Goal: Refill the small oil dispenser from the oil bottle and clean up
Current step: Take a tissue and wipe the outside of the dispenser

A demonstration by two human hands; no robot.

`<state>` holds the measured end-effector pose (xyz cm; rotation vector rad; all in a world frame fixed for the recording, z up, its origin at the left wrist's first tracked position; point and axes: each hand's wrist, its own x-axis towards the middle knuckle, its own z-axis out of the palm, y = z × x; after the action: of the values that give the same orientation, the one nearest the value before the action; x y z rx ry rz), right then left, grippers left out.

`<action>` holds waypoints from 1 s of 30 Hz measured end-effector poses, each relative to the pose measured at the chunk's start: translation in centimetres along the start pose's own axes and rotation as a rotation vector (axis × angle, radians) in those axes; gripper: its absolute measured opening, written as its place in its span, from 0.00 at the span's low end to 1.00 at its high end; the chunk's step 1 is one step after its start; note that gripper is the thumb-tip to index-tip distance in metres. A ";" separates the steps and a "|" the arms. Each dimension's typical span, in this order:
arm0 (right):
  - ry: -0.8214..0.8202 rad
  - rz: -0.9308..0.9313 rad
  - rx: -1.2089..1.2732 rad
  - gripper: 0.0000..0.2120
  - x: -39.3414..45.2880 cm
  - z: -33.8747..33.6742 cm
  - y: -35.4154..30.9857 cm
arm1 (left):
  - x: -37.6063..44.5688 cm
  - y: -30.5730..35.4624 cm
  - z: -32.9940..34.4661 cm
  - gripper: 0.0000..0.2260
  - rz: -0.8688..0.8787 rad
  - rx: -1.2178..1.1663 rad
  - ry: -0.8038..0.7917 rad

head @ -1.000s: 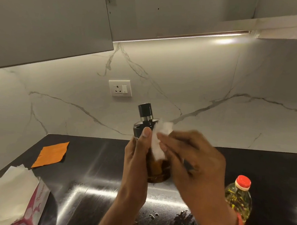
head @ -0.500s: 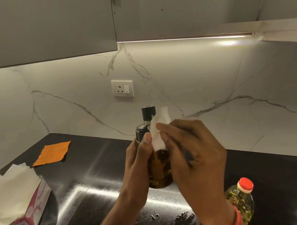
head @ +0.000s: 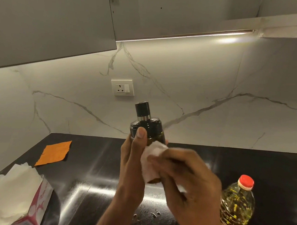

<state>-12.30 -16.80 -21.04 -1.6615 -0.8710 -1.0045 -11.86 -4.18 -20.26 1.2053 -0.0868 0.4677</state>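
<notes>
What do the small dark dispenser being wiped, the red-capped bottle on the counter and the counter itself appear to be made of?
Small dark oil dispenser: apparently amber glass, given its see-through brown body; glossy black top with a metallic-looking collar.
Red-capped oil bottle: probably clear plastic, yellow oil showing through.
Black countertop: polished stone or similar, judging by its mirror-like light streaks.

A black-capped amber oil dispenser (head: 147, 128) wrapped in white tissue (head: 151, 159). Right of it, a red-capped yellow oil bottle (head: 237, 204). Left, an orange cloth (head: 55, 152) on the glossy black counter (head: 274, 166). Behind, grey-veined white marble wall (head: 218, 82).
</notes>
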 end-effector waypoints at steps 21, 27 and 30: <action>-0.008 0.687 0.789 0.31 -1.9 1.2 -0.9 | -1.4 1.1 2.1 0.38 0.000 0.160 0.059; -0.147 0.840 1.127 0.36 -1.2 -0.2 0.5 | -0.5 2.0 0.6 0.29 0.056 0.238 -0.253; -0.144 0.788 1.107 0.30 -1.2 0.0 0.2 | -0.3 1.7 0.5 0.21 0.019 0.201 -0.328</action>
<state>-12.57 -16.95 -22.24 -0.9243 -0.5731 0.1794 -12.72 -4.22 -18.70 1.4730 -0.3389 0.2955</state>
